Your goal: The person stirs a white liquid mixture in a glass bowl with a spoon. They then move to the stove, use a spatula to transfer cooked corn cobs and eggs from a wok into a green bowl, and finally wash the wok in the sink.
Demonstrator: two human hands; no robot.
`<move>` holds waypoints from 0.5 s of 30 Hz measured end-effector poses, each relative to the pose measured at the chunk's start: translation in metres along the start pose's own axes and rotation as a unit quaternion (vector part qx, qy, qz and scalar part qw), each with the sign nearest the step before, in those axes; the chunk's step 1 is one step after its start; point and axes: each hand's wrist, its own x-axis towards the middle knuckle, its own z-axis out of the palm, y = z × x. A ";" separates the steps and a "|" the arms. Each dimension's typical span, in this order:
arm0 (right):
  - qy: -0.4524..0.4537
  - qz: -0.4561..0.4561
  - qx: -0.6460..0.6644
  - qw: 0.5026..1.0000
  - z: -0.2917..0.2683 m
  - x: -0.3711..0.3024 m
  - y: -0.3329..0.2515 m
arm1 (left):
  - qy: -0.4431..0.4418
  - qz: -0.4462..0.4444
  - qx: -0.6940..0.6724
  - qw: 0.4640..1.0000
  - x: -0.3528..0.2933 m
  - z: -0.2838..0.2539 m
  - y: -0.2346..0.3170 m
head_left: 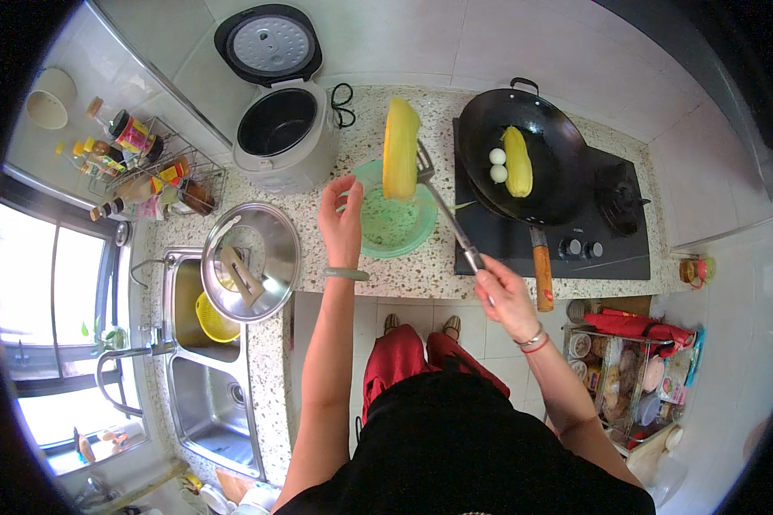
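My right hand (pixel 505 293) is closed around the handle of a metal slotted spatula (pixel 458 225). The spatula's head meets a yellow ear of corn (pixel 400 153), which is up above a pale green bowl (pixel 395 225) on the counter. Just left of the corn is my left hand (pixel 341 215), fingers bent and apart, holding nothing. A black wok (pixel 567 159) with a wooden handle sits on the stove; inside lie another ear of corn (pixel 517 163) and two white eggs (pixel 497 165).
A rice cooker (pixel 288 159) stands with its lid up behind my left hand. Near the sink (pixel 210 412), a glass lid (pixel 270 232) lies on the counter edge. Bottles fill a wire rack (pixel 167 176) at left. The black stove (pixel 610 257) borders the bowl; a stocked shelf (pixel 631 369) is at right.
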 end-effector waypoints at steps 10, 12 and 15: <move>-0.001 0.004 -0.102 0.995 0.010 0.050 0.106 | -0.011 0.016 0.230 0.973 -0.018 -0.023 -0.078; 0.027 -0.077 -0.271 0.959 0.004 0.054 0.107 | -0.024 0.018 0.292 0.956 -0.023 -0.022 -0.087; 0.022 -0.115 -0.419 0.900 0.010 0.052 0.076 | -0.027 0.021 0.385 0.922 -0.027 -0.021 -0.099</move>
